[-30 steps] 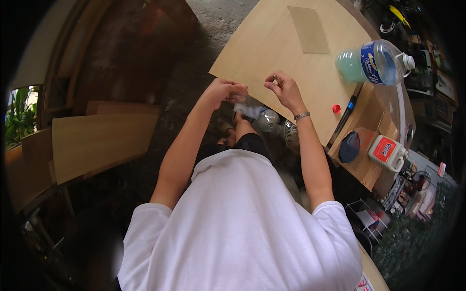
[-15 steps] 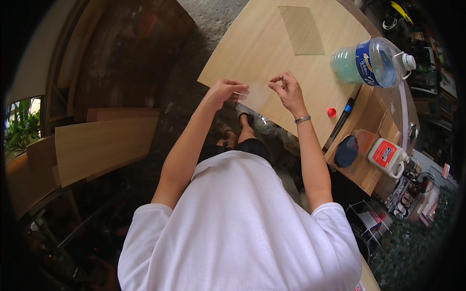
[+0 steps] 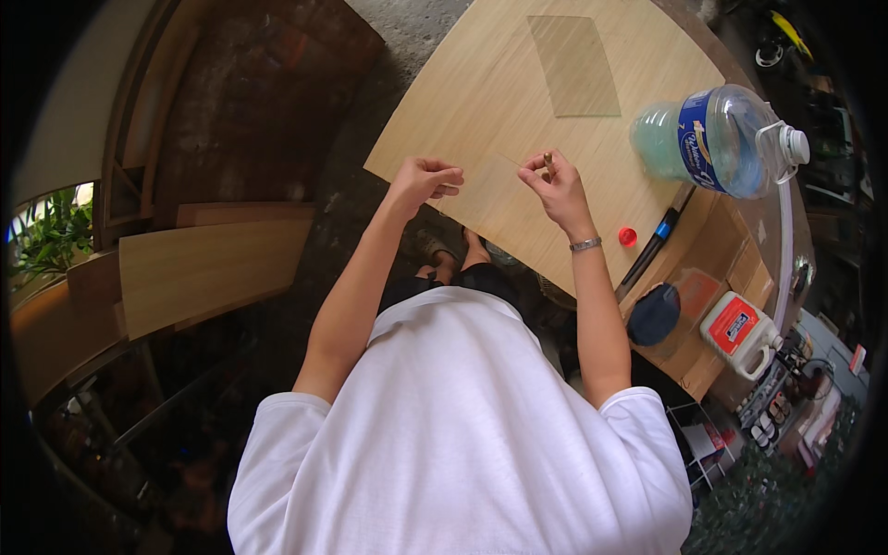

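My left hand [image 3: 424,182] is closed in a pinch just above the near-left edge of a pale wooden board [image 3: 444,102]. A faint clear sheet, like thin glass, spans the gap between my hands; its outline is hard to make out. Over the board, my right hand [image 3: 561,190] pinches too, with a short brown stick-like tool [image 3: 548,164] standing up between its fingers. A thin clear edge runs from those fingertips. Farther off, a transparent rectangular pane [image 3: 578,69] lies flat on the board.
Right of my hands lies a big clear jug [image 3: 708,139] of bluish liquid. A red cap [image 3: 627,238] and a black marker [image 3: 653,242] with a blue band are near my right wrist. Cardboard [image 3: 731,236] bears a dark round patch and a white container [image 3: 740,333]. Wooden panels [image 3: 213,268] stand at left.
My hands have moved slightly apart, the right one a little to the right and nearer. The clear sheet, plainer before at my left fingertips, now catches less light. The view has shifted slightly.
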A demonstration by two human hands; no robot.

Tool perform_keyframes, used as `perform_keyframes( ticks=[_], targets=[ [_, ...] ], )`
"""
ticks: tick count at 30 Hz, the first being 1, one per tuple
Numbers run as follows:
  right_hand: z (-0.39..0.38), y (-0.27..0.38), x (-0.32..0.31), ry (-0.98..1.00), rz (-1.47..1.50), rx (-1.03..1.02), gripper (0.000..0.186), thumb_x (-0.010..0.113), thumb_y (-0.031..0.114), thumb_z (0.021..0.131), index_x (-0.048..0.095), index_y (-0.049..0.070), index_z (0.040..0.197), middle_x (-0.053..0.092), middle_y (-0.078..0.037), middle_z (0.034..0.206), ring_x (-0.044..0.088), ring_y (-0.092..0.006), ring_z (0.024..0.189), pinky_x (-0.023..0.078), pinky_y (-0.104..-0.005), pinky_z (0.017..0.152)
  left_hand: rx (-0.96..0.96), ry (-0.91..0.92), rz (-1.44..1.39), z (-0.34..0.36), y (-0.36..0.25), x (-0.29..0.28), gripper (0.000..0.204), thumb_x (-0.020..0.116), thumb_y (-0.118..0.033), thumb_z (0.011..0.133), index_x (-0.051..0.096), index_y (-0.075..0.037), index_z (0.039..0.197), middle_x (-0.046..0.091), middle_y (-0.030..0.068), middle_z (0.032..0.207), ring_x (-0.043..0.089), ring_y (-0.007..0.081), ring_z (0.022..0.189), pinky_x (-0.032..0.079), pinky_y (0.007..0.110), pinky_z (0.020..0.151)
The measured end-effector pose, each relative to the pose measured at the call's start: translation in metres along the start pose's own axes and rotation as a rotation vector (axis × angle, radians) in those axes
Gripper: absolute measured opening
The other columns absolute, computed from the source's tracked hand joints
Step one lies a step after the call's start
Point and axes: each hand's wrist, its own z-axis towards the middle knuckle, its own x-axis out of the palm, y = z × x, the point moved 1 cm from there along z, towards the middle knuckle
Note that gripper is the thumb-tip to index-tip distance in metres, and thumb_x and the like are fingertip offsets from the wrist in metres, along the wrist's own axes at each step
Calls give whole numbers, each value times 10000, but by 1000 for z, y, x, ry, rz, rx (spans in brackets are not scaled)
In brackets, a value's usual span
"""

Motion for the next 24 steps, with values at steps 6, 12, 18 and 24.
perform_keyframes(
  ticks=[6, 12, 18, 24],
  targets=[
    [-9, -24, -43, -163, 151, 110, 113, 746, 87, 852, 648, 31, 850, 616, 18, 800, 479, -42, 665, 396, -221, 578, 17, -158, -254, -6, 19, -12, 239, 707, -216, 903, 692, -35, 1057, 718, 86, 984, 709, 180, 869, 508, 263, 719],
    [-3, -86, -64, -420, 165, 476, 142, 798, 116, 820, 691, 29, 855, 652, -6, 825, 585, -102, 798, 472, -251, 754, 28, -404, -577, -29, 75, -6, 192, 652, -174, 942, 600, -69, 1094, 680, 76, 1071, 693, 210, 977, 507, 302, 787],
    [-6, -98, -59, -608, -340, 261, 128, 657, 135, 908, 674, 10, 886, 618, -69, 890, 596, -169, 860, 472, -293, 813, 32, -484, -752, -41, 114, 25, 301, 663, -108, 920, 510, -99, 1180, 668, 87, 1114, 674, 206, 1001, 504, 319, 787],
    [-48, -74, -58, -498, -177, -24, 412, 421, 345, 1020, 622, 3, 908, 573, -97, 848, 586, -172, 805, 456, -304, 675, 22, -460, -897, -43, 141, 42, 351, 691, -88, 890, 498, -136, 1178, 680, 52, 1139, 656, 162, 940, 473, 319, 795]
  ],
)
